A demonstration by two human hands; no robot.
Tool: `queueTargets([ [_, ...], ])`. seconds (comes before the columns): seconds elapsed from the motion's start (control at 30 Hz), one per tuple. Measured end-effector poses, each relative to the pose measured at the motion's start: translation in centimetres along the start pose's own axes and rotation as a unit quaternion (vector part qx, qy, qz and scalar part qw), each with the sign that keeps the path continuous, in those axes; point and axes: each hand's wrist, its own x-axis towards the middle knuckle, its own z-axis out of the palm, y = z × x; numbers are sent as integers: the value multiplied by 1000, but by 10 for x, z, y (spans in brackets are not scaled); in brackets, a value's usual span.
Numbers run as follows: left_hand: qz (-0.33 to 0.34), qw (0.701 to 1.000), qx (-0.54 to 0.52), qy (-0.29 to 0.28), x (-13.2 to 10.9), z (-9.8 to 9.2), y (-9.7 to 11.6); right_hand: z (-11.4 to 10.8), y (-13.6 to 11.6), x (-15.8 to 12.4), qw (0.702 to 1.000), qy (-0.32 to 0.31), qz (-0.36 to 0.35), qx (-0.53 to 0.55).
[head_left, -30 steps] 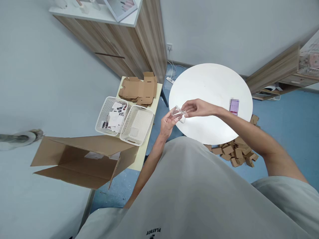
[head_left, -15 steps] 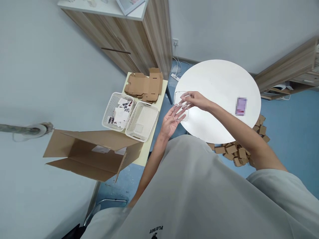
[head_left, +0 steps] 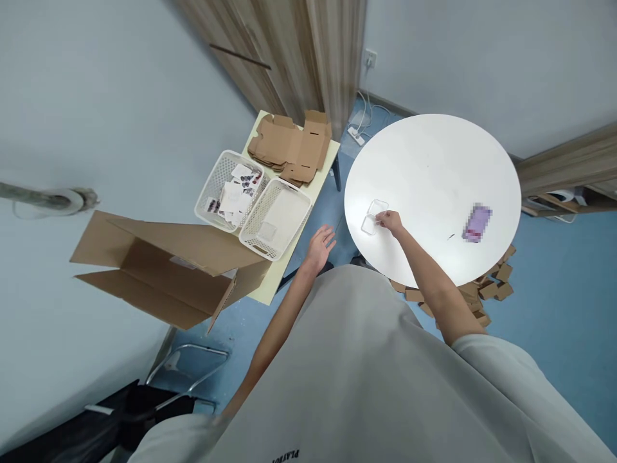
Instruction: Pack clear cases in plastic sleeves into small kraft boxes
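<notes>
A small clear plastic case (head_left: 371,217) lies opened flat on the round white table (head_left: 434,167), near its left front edge. My right hand (head_left: 389,222) rests on the table with its fingers pinched on the case's right side. My left hand (head_left: 320,245) hangs in the air off the table, between it and the white baskets, fingers apart and holding nothing.
Two white mesh baskets (head_left: 277,218) sit on a pale yellow side table, the left one holding small cards (head_left: 234,193). Flat brown cardboard blanks (head_left: 292,146) lie behind them. A large open carton (head_left: 159,267) stands at left. Small brown boxes (head_left: 486,286) litter the blue floor. A purple item (head_left: 476,222) lies on the round table.
The clear case has gone from both hands in the air down onto the table. My left hand has let go and dropped away to the left. The camera has tilted.
</notes>
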Motion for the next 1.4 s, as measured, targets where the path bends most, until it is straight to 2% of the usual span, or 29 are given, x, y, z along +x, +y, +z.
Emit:
queueTargets([
  [0.1,2,1000,-12,14,-5,-10,-4,-3,11,7,997,22,17,-78],
  [0.2,8,999,-29,26,-8,-19,-5,-6,7,2,983,58,10,-175],
  [0.3,18,998,-55,38,-9,-27,-4,6,-18,-8,950,63,-55,-301],
  [0.37,24,996,-73,41,-9,-34,-1,29,-47,-15,916,39,-136,-376],
  [0.43,34,995,-91,38,-8,-44,2,64,-84,-23,885,15,-228,-405],
  [0.5,53,992,-107,35,-8,-58,3,108,-123,-33,862,-6,-306,-404],
  [0.6,86,987,-131,34,-7,-84,3,183,-175,-45,826,-60,-399,-395],
  [0.7,104,983,-151,27,-10,-111,1,264,-211,-45,782,-107,-464,-401],
  [0.77,109,981,-158,20,-13,-126,0,318,-226,-36,762,-125,-478,-419],
  [0.83,117,981,-155,13,-17,-136,0,367,-236,-21,753,-142,-467,-441],
  [0.9,123,982,-146,4,-21,-144,0,407,-246,-1,754,-148,-438,-467],
  [0.97,123,982,-140,-6,-24,-151,-1,436,-255,20,752,-137,-411,-497],
  [1.07,118,982,-146,-8,-27,-161,-6,462,-265,46,736,-123,-391,-539],
  [1.2,118,981,-154,1,-31,-172,-15,477,-269,67,700,-138,-407,-570],
  [1.4,121,980,-156,12,-31,-177,-22,485,-268,64,687,-136,-450,-553],
])
